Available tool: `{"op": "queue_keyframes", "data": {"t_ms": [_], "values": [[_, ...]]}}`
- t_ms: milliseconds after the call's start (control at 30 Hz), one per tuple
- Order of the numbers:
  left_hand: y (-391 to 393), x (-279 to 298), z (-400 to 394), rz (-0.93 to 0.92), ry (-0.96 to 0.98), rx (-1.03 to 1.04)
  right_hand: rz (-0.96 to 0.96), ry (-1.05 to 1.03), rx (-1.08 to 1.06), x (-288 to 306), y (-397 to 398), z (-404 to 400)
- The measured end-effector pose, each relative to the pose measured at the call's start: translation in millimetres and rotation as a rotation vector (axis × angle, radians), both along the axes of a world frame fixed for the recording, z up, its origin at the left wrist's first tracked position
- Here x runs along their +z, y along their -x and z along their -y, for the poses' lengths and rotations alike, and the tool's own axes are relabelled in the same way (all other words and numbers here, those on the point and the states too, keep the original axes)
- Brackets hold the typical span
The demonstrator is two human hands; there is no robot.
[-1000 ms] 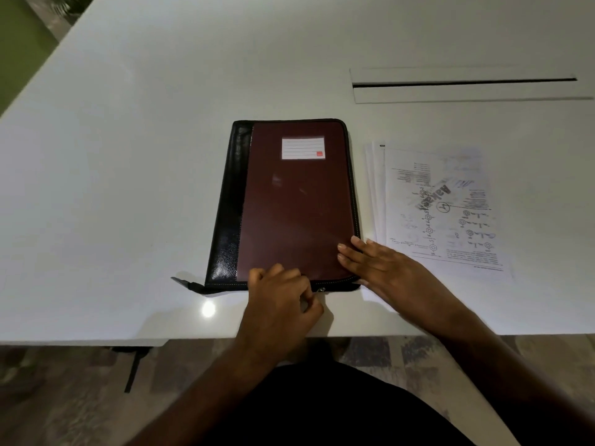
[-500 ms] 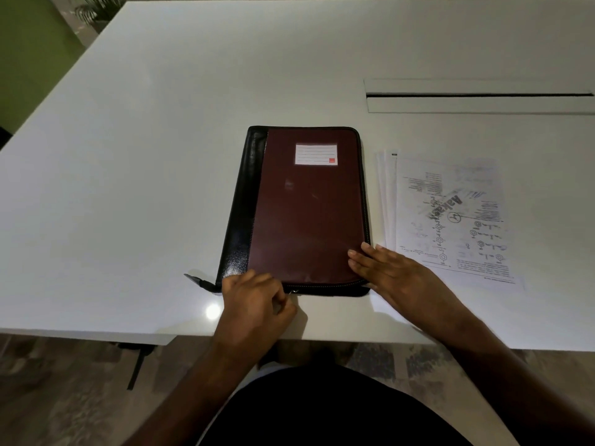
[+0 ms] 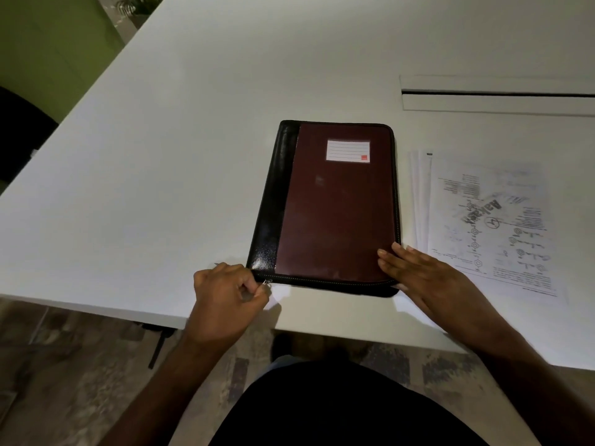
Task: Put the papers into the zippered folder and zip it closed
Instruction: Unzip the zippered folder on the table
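A maroon and black zippered folder (image 3: 331,207) lies flat and closed on the white table (image 3: 161,156), with a white label near its far edge. My left hand (image 3: 225,294) pinches the metal zipper pull (image 3: 267,282) at the folder's near left corner. Flat on the folder's near right corner rests my right hand (image 3: 425,278), fingers spread, holding nothing. A stack of printed papers (image 3: 483,220) lies on the table just right of the folder, its near left corner under my right hand.
A white cable slot cover (image 3: 495,96) is set into the table beyond the papers. The table's near edge runs just below my hands. A dark chair (image 3: 19,130) stands at the far left beside a green wall.
My left hand has slid the zipper pull leftward along the folder's near edge, from the middle to the left corner. My right hand stays pressed on the right corner.
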State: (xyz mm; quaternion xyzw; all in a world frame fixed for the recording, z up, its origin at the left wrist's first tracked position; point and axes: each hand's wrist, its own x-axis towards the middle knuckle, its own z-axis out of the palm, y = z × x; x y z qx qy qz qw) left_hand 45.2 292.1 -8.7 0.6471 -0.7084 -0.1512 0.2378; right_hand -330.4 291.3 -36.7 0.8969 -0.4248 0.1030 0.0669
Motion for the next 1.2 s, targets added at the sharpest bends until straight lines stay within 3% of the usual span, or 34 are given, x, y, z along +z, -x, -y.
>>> {"op": "queue_keyframes", "data": {"t_ms": [567,833,1000,1200], "values": [[-75,16,12,0.014,-0.009,0.023,0.016,-0.014,-0.031,3,-7,-6],[-89,16,33,-0.055,-0.211,-0.07,0.004,-0.022,-0.019,0,-5,-6],[-94,32,52,-0.101,-0.299,-0.104,0.133,-0.125,-0.077,10,-8,-12],[-74,38,93,-0.165,-0.159,-0.083,0.555,-0.171,-0.448,36,-22,-5]]}}
